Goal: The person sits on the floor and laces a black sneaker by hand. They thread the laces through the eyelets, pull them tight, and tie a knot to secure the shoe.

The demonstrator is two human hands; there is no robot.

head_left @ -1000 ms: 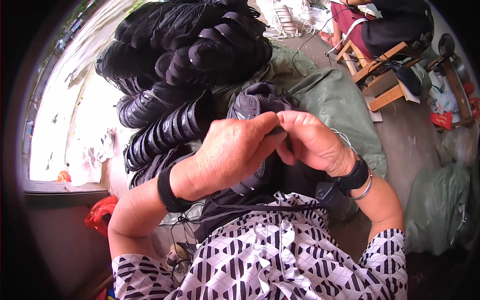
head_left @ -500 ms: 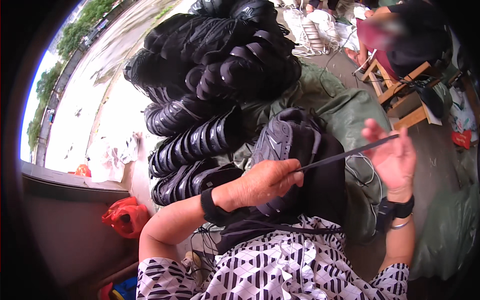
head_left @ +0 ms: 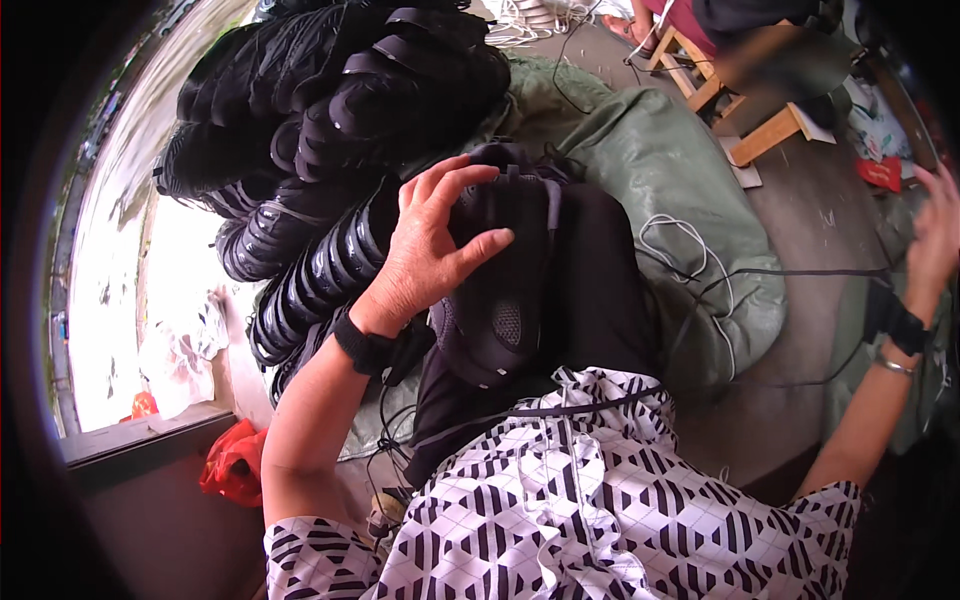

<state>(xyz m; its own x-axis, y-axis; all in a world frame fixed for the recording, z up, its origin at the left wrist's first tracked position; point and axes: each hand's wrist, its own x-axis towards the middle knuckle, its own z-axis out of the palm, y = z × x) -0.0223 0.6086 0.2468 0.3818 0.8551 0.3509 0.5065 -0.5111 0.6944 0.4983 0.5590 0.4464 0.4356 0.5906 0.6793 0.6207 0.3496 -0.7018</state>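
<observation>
Dark shoe upper (head_left: 495,300): on lap, left hand (head_left: 425,255) resting on it, fingers (head_left: 470,250) spread; thin black cord (head_left: 790,272) runs to right hand (head_left: 935,235), fingers loosely open, grip unclear. Risks, judged: unpinned upper sliding off; taut cord snagging the white cord (head_left: 690,250) on the green sack (head_left: 670,190)

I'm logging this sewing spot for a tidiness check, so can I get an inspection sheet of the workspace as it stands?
Surface: grey floor, partly covered by a green sack.
Job's things: dark shoe upper on the lap; black thread stretched rightwards.
Clutter: stacked black shoe uppers; red bag.
Hands: left hand rests spread on the upper; right hand raised far right, grip unclear.
Cables: white cord on the sack.
Surroundings: wooden stool.
</observation>
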